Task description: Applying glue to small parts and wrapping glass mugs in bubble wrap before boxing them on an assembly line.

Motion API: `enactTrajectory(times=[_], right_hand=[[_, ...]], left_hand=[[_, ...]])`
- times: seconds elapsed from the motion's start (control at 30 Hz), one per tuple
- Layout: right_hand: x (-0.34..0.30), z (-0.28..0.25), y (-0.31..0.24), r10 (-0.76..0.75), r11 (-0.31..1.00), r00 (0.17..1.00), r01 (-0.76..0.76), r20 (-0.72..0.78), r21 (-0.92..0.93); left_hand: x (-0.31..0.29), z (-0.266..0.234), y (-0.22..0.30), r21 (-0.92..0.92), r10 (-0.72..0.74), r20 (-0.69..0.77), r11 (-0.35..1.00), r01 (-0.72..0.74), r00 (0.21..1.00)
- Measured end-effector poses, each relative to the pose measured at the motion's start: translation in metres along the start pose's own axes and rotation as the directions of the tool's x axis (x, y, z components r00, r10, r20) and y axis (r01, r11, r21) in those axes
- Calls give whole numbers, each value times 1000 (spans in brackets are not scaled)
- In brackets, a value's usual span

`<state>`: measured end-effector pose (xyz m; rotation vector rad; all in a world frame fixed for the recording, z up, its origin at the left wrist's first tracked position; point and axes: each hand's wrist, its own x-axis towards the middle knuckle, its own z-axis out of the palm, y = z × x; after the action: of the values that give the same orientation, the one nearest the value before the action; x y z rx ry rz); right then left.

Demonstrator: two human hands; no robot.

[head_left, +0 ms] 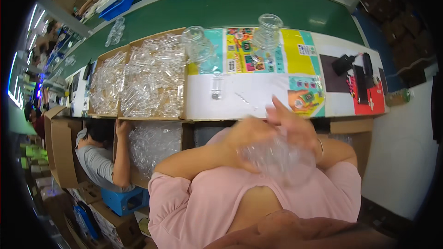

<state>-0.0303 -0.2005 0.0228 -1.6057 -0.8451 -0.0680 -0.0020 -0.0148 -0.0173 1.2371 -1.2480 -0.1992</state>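
Observation:
Close to my chest, a clear plastic container (281, 160) is blurred by motion, so its exact shape is hard to make out. My left hand (253, 134) is closed against its upper left side. Over its upper right side is my right hand (295, 127), with some fingers raised and the rest smeared. On the table beyond stand two clear ribbed plastic jars, one (198, 45) at the left and another (266, 34) farther right. A small clear tube (216, 86) and a thin clear strip (244, 100) lie on the white surface nearer me.
Left on the table, an open cardboard box (185, 94) holds many clear plastic pieces. Below it sits a bag of clear parts (154, 145) beside a person in a grey shirt (99, 157). A black bottle (342, 64) and dark tools stand right. Blue trays (121, 7) are at the back.

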Motion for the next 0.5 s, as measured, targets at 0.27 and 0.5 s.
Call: enactTrajectory(times=[0.27,0.5], right_hand=[[-19,10,11,-156,942,979,108,132,318],[47,22,14,325,945,945,-326,17,14]], left_hand=[[-18,12,17,228,-84,6,970,80,996],[-36,-20,10,-220,-470,-198,877,428,860]])
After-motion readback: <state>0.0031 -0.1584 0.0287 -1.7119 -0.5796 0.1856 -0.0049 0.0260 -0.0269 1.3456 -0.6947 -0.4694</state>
